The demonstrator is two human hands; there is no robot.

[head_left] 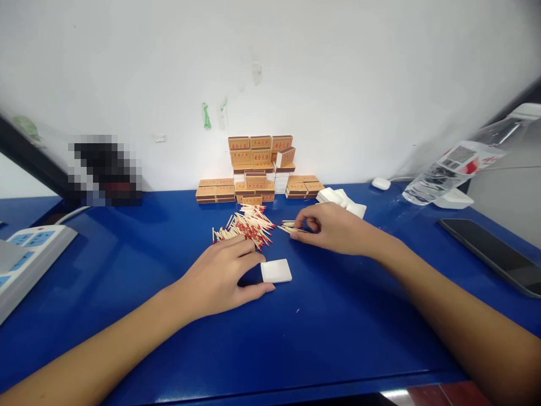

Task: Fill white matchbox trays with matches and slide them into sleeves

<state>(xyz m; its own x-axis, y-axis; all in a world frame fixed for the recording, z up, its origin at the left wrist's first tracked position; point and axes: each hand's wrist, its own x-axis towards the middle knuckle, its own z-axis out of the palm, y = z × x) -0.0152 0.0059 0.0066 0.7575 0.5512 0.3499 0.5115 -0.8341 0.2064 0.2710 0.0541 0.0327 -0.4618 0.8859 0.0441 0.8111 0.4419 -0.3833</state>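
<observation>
My left hand (224, 276) rests on the blue table (329, 332), thumb and fingers closed on the left edge of a small white matchbox tray (276, 270). Just beyond its fingers lies a loose pile of red-tipped matches (247, 224). My right hand (333, 228) is curled on the table to the right of the pile, its fingertips pinching a few matches (289, 228) that lie apart from the heap.
Stacked brown matchboxes (258, 169) stand against the white wall. White inner trays (342, 200) lie at their right. A power strip (25, 256) sits at far left. A plastic water bottle (452, 169), a white earbud case (381, 183) and a dark phone (492, 254) are at right.
</observation>
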